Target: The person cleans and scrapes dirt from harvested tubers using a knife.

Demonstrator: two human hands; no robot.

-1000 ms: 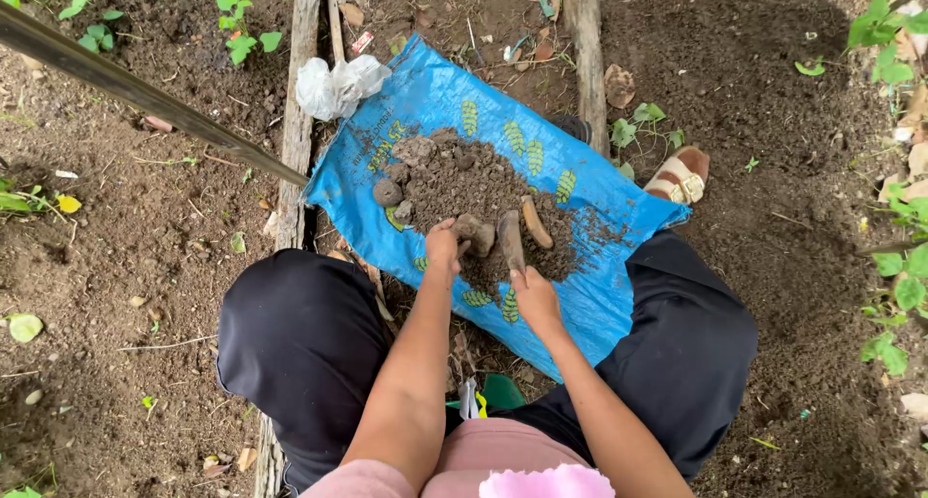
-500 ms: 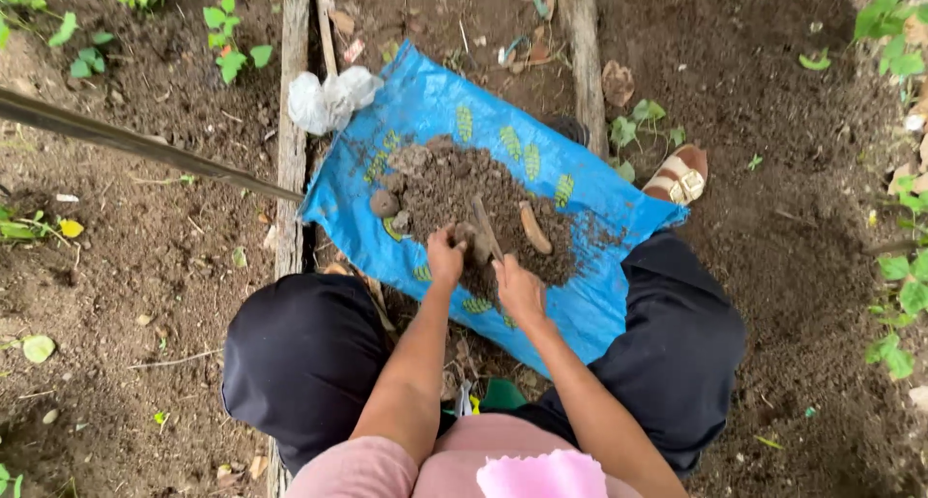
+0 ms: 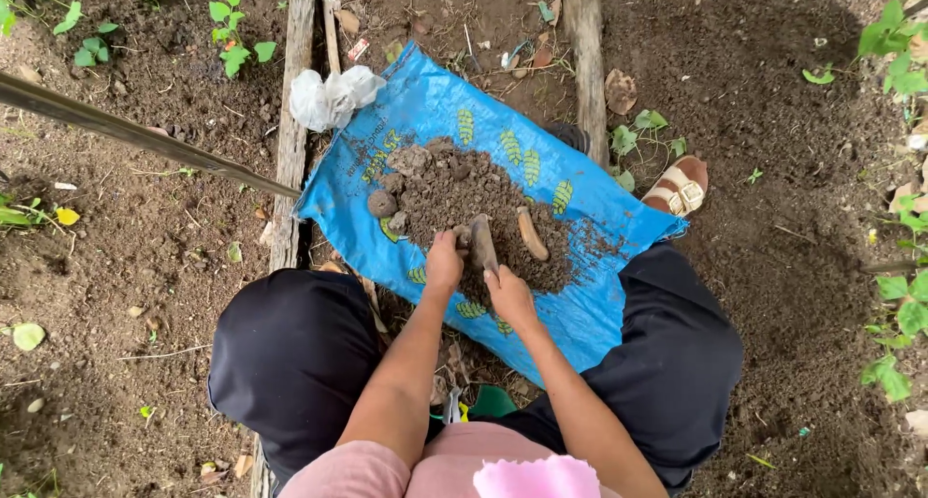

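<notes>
Head view, soil (image 3: 454,193) heaped dark and clumpy on blue sack (image 3: 590,309), my left hand (image 3: 444,263) and right hand (image 3: 507,295) at its near edge, both closed on a tool (image 3: 482,242).

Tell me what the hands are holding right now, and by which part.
The right hand holds a soil-caked flat tool by its near end, blade pointing into the soil heap. The left hand rests in the soil beside it; whether it holds anything cannot be told.

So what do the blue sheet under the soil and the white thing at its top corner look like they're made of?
The blue sheet looks like woven plastic sacking: a slight sheen, sharp creases and printed green and yellow shapes, though the weave itself is too fine to see. The white bundle looks like thin crumpled plastic film, glossy and translucent, probably a bag. The soil pile on the sheet looks dry and clumpy.
</notes>
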